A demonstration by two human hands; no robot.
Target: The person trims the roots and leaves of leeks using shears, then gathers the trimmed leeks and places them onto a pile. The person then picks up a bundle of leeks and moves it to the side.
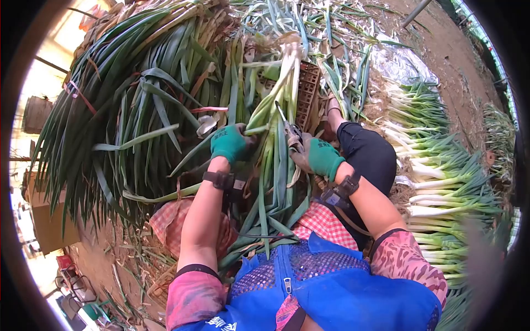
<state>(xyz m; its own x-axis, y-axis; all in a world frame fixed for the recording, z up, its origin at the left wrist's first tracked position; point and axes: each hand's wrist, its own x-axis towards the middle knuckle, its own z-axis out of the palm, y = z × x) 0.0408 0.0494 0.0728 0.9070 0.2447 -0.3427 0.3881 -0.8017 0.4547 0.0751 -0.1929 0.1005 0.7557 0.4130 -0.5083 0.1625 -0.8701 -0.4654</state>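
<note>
My left hand [228, 143], in a green glove with a dark palm, is closed at the left side of a bunch of long green onions [270, 118]. Its fingers grip a green onion leaf that sticks out toward the bunch. My right hand [320, 155], gloved alike, is wrapped round a metal air gun [292, 132] with a thin nozzle that points up along the stalks. The bunch lies lengthwise before me, pale root ends away, green leaves hanging toward my lap. Dark fingertips partly hide both grips.
A large heap of untrimmed green onions [138, 94] fills the left. Behind the bunch stands a brown plastic crate [307, 94]. Cleaned green onions [436, 198] lie in a long row at right, near silvery plastic sheeting [400, 63]. Peeled leaves litter the ground; a hose runs by my right wrist.
</note>
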